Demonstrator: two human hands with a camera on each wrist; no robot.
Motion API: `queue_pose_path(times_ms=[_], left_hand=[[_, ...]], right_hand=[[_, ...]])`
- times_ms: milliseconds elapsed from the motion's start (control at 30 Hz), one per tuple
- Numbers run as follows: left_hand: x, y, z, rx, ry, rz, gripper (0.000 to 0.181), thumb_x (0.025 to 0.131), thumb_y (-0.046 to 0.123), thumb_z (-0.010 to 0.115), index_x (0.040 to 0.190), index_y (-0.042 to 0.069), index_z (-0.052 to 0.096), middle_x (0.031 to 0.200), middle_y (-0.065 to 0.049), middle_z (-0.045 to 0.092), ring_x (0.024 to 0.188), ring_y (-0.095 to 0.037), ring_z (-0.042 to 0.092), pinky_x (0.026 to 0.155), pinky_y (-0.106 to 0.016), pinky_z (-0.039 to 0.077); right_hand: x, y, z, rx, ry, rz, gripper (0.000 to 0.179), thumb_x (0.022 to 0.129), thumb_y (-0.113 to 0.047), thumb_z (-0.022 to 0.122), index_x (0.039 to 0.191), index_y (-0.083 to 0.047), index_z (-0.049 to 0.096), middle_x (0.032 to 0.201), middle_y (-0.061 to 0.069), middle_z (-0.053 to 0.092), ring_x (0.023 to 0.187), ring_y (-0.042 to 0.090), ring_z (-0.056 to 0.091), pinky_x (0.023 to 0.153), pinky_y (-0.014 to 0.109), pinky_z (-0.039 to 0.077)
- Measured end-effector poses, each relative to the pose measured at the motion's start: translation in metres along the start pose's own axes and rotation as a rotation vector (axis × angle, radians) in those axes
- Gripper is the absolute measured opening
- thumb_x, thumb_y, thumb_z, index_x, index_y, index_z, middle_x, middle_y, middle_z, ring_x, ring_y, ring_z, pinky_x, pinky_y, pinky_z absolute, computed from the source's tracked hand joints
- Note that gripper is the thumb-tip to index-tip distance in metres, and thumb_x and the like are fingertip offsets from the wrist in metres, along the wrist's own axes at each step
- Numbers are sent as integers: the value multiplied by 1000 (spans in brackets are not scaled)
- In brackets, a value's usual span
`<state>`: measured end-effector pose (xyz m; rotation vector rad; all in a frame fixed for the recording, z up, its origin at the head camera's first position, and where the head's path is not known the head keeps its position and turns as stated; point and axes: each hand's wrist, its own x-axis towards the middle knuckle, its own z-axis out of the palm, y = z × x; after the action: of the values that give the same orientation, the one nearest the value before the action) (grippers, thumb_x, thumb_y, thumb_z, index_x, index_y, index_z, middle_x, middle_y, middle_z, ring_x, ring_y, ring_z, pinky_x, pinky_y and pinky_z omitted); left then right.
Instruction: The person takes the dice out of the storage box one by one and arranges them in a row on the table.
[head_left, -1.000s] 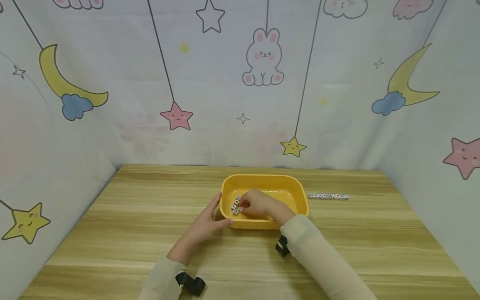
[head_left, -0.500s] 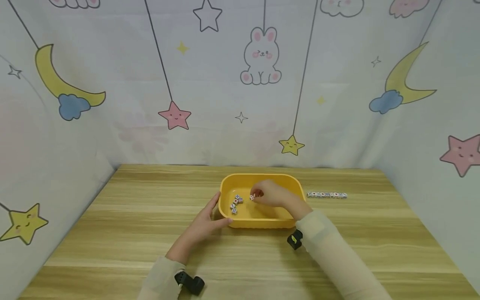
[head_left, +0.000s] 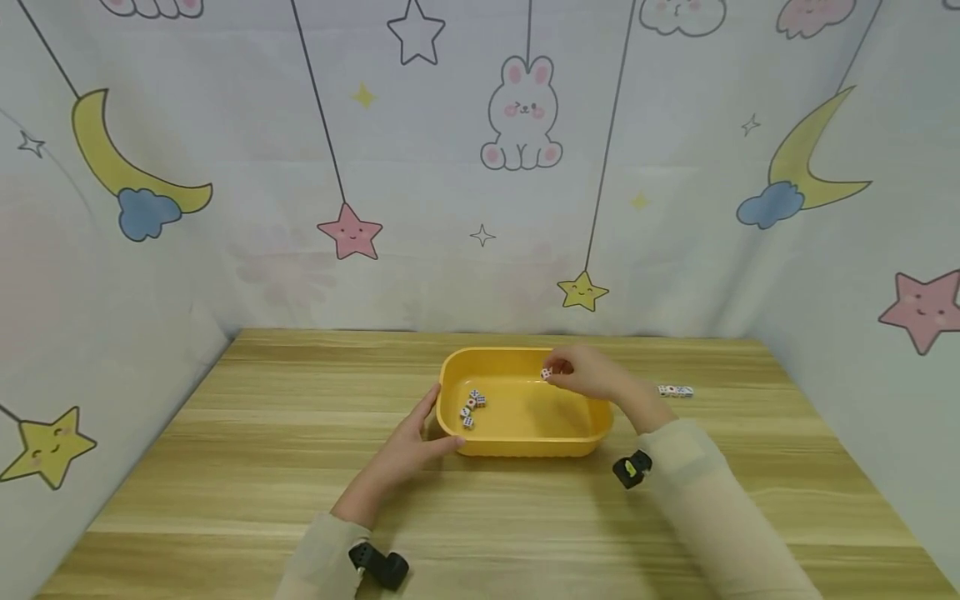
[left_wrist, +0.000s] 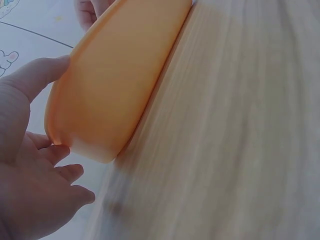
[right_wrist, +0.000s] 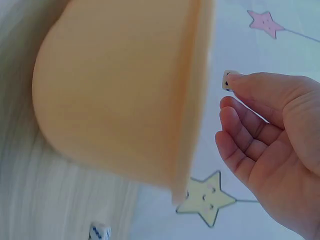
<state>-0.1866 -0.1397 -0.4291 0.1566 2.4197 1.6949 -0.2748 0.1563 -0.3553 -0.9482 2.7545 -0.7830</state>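
A yellow plastic bin stands on the table. My left hand rests against its left end, thumb on the near side and fingers along the outer wall; in the left wrist view the thumb touches the rim. My right hand pinches a white die above the bin's back right part. In the right wrist view that die sits at the thumb tip, with the other fingers loosely curled. Several white dice lie in the bin's left end.
A row of dice lies on the wooden table right of the bin, partly hidden behind my right hand and wrist. A printed cloth hangs behind the table and at both sides.
My right hand has picked a die from the group at the bin's left end and carried it rightward and up, toward the right rim. The left hand stays at the bin.
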Motion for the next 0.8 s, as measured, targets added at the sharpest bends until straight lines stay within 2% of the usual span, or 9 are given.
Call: queue_pose_path(times_ms=[167,433,800], left_hand=[[1,0,0,11,2,-2,95,85,27,75,156,18,14,162,-8,12,147,-35,6,115,-60,10],[0,1,0,10,8,-12,95,85,27,75,156,19,14,162,-8,13,147,-35,7,115,-59,11],[-1,2,0,-1,-4,5,95,85,25,75,156,16,13,162,-8,11,148,-33,5,116,-58,9]], right_hand=[[-11,13,-17,19,10,55,18,92,-9,63,104,3,66,92,10,66,82,20,58,74,34,53],[-37,38,-42,-51,64,97,20,91,-8,64,104,7,67,89,11,66,80,21,60,73,38,54],[-80,84,-58,-60,83,205,22,92,-9,62,106,9,64,94,15,65,86,26,61,75,42,53]])
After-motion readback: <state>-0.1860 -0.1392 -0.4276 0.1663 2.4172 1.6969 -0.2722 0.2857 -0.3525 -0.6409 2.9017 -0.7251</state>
